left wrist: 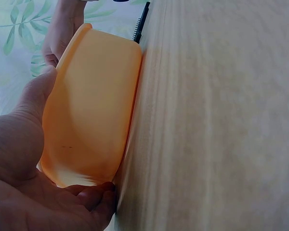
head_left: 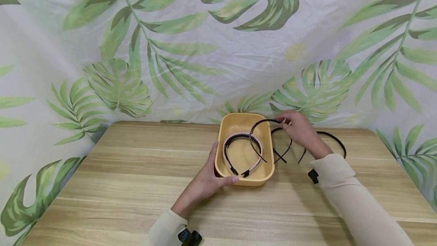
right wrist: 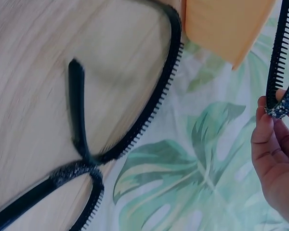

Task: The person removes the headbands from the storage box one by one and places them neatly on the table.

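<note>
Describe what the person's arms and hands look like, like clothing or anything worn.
The left hand and right hand are ungloved. The left sleeve and right sleeve are long, plain and cream. A small black device shows at each wrist, left device and right device.

The left arm (head_left: 167,226) was extended from the near side toward the far right. The left hand (head_left: 206,180) was held in a grip, its thumb (head_left: 228,181) stretched to the right and its fingers (head_left: 212,153) directed toward the far side. The right arm (head_left: 363,202) was angled from the near right toward the far left. The right hand (head_left: 300,130) was placed farther off than the left, thumb and fingertips pinched together. Both forearms were covered by pale sleeves (head_left: 336,170).
</note>
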A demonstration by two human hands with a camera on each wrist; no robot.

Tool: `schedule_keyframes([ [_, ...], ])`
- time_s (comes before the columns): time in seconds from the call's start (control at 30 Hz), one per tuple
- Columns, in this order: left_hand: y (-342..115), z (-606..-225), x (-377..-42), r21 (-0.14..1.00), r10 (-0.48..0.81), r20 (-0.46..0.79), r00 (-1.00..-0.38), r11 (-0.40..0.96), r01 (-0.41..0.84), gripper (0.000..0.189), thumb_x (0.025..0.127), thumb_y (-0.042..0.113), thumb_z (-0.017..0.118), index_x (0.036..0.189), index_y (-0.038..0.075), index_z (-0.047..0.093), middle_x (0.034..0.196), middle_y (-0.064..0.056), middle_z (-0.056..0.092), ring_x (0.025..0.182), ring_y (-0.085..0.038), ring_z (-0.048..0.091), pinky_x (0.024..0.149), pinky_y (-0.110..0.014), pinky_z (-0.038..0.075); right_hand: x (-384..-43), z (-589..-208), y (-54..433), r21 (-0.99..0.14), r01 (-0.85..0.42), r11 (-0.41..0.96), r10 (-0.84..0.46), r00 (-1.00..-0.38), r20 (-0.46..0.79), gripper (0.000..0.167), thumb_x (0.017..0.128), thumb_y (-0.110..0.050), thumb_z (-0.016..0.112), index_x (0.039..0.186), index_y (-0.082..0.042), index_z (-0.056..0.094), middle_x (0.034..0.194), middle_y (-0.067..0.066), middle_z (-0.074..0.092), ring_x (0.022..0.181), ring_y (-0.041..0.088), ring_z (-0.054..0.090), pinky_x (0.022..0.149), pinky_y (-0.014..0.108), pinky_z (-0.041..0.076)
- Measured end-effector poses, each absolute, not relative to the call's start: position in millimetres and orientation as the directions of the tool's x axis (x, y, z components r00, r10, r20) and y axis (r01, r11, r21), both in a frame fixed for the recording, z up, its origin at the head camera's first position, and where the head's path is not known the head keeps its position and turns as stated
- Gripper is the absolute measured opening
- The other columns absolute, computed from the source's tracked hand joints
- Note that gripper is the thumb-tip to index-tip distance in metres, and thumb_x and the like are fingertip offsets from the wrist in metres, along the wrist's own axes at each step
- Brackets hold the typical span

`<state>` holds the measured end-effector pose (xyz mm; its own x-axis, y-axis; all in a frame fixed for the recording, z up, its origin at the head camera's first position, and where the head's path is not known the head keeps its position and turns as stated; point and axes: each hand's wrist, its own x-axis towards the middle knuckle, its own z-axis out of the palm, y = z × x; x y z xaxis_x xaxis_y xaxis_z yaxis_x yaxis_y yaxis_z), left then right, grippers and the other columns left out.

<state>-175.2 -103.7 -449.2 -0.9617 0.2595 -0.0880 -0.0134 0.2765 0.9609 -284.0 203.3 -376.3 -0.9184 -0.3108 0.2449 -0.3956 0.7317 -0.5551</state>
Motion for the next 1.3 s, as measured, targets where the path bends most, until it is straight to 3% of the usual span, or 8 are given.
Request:
schedule_keyframes([
  [0.3, -103.2, -450.2, -175.7, 0.961, 0.257, -0.081, -0.963, 0.276, -0.007, 0.132, 0.082, 0.022, 0.092, 0.17, 0.027, -0.006, 0.177, -0.01, 0.012, 0.16, -0.027, 0.023, 0.131, -0.049, 0.015, -281.5, -372.6, 221.7, -0.541, -0.36, 0.76, -0.274, -0.933, 0.235, 0.028, 0.098, 0.007, 0.059, 0.121, 0.004, 0.074, 0.125, 0.026, 0.07, 0.1, 0.037, 0.065, 0.072, 0.038, 0.05],
  [0.53, -102.9, -450.1, -175.8, 0.961, 0.255, -0.081, -0.964, 0.277, -0.008, 0.132, 0.082, 0.022, 0.092, 0.17, 0.026, -0.006, 0.177, -0.01, 0.012, 0.16, -0.027, 0.023, 0.131, -0.049, 0.015, -282.1, -375.5, 238.2, -0.526, -0.367, 0.767, -0.263, -0.928, 0.264, 0.027, 0.098, 0.007, 0.059, 0.12, 0.005, 0.074, 0.119, 0.026, 0.072, 0.1, 0.039, 0.065, 0.08, 0.048, 0.052],
  [0.8, -103.1, -450.5, -176.1, 0.96, 0.258, -0.081, -0.963, 0.28, -0.006, 0.133, 0.081, 0.023, 0.092, 0.17, 0.027, -0.006, 0.177, -0.009, 0.012, 0.16, -0.027, 0.023, 0.131, -0.049, 0.015, -281.9, -377.8, 256.7, -0.529, -0.336, 0.78, -0.226, -0.938, 0.262, 0.027, 0.098, 0.008, 0.06, 0.121, 0.006, 0.074, 0.119, 0.028, 0.071, 0.099, 0.039, 0.064, 0.068, 0.035, 0.049],
  [1.3, -104.1, -450.0, -176.4, 0.959, 0.262, -0.094, -0.961, 0.281, -0.018, 0.132, 0.082, 0.025, 0.092, 0.169, 0.029, -0.007, 0.177, -0.01, 0.012, 0.16, -0.029, 0.023, 0.13, -0.051, 0.015, -275.4, -383.6, 291.4, -0.538, -0.26, 0.802, -0.171, -0.963, 0.21, 0.028, 0.1, 0.007, 0.058, 0.124, 0.005, 0.072, 0.125, 0.03, 0.068, 0.104, 0.041, 0.062, 0.07, 0.036, 0.047],
])
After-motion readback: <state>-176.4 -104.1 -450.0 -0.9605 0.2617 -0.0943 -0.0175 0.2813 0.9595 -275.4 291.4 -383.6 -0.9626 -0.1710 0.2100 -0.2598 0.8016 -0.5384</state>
